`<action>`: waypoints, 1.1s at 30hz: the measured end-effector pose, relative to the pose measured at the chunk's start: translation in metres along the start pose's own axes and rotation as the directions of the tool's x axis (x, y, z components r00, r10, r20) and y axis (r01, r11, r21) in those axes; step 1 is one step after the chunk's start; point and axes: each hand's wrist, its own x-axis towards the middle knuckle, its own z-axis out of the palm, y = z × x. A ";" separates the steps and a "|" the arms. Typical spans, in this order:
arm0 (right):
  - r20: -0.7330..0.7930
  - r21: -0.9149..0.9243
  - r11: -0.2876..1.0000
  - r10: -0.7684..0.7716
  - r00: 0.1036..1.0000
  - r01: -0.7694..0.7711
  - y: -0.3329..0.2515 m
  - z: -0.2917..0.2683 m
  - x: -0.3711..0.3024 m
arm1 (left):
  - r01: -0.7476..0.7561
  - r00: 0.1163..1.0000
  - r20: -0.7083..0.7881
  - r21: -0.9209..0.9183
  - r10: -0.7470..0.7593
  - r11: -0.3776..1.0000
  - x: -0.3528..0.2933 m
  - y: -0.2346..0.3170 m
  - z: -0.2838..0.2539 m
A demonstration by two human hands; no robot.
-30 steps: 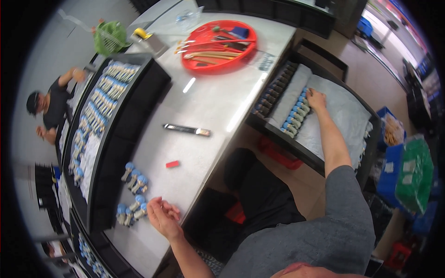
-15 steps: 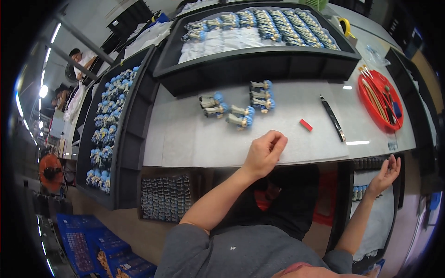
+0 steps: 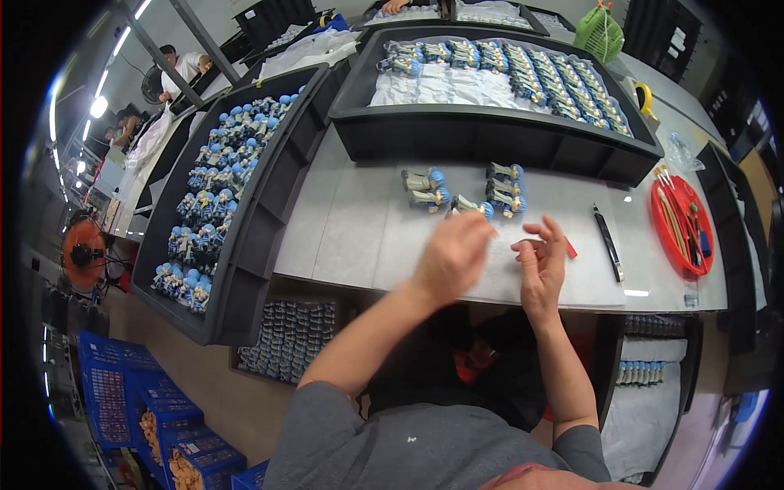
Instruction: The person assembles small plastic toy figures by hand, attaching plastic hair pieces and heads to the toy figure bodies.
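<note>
My left hand (image 3: 456,255) is over the near part of the white work surface (image 3: 351,253), its fingers bent and smeared by motion; what they hold, if anything, cannot be made out. Just beyond it lies a small blue-haired figurine (image 3: 471,207), partly covered by the hand. To its left lies a pair of such figurines (image 3: 426,189), and to its right a short column of several more (image 3: 506,190). My right hand (image 3: 543,273) is raised facing the left one, thumb and fingers apart with nothing seen between them. A small red block (image 3: 571,248) shows beside its fingers.
A black crate (image 3: 490,139) with rows of figurines on white sheeting stands at the back. Another black crate (image 3: 261,220), full of figurines, is at the left. To the right lie a black pen-like tool (image 3: 608,243) and a red oval tray (image 3: 660,214) of brushes.
My right hand has come in from the far right, beside the left hand. The left hand has moved to the near figurines and covers part of them. The whole view has shifted.
</note>
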 end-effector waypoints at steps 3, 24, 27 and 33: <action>0.077 -0.121 0.992 0.047 0.996 -0.038 0.000 0.005 0.001 | 0.235 0.969 0.028 0.187 -0.245 0.954 0.012 -0.043 -0.030; 0.070 -0.052 0.994 0.100 0.992 -0.097 -0.002 0.003 0.002 | 0.292 0.772 0.572 0.067 -0.277 0.954 0.048 -0.102 -0.017; 0.073 -0.050 0.993 0.111 0.991 -0.107 -0.003 0.003 0.003 | 0.357 0.744 0.605 -0.001 -0.284 0.934 0.055 -0.092 -0.022; 0.062 -0.018 0.993 0.114 0.992 -0.113 -0.001 0.001 0.002 | -0.006 0.813 0.581 0.051 -0.025 0.999 0.042 -0.042 -0.024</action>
